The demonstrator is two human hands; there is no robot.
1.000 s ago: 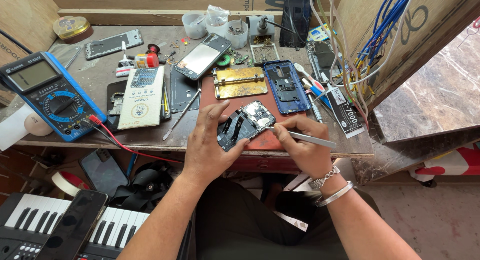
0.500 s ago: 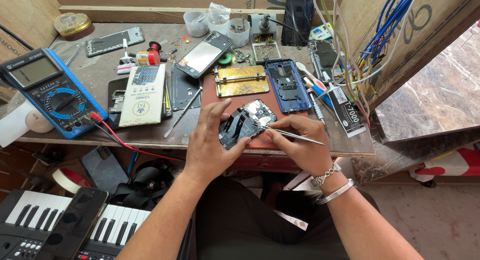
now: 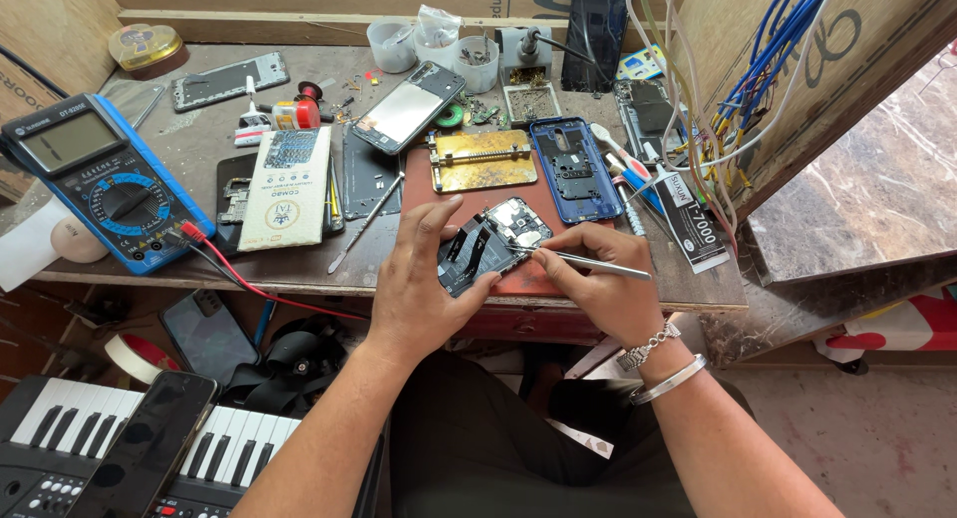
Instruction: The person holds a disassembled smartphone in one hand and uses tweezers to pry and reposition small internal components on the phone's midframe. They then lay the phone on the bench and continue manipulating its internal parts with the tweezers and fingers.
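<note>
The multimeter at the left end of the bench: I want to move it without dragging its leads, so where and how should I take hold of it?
Probably best taken across the two long blue sides of the multimeter, at its upper half beside the screen, coming from above. It lies flat, face up, and the red and black leads plug in at its lower right end, so a grip higher up stays off them.

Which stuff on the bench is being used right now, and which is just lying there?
In use:
- left hand holding the opened phone
- right hand poking it with metal tweezers
- red mat under the work

Just lying about:
- blue multimeter
- blue phone frame
- gold clamp plate
- white cups
- keyboard below the bench
</note>
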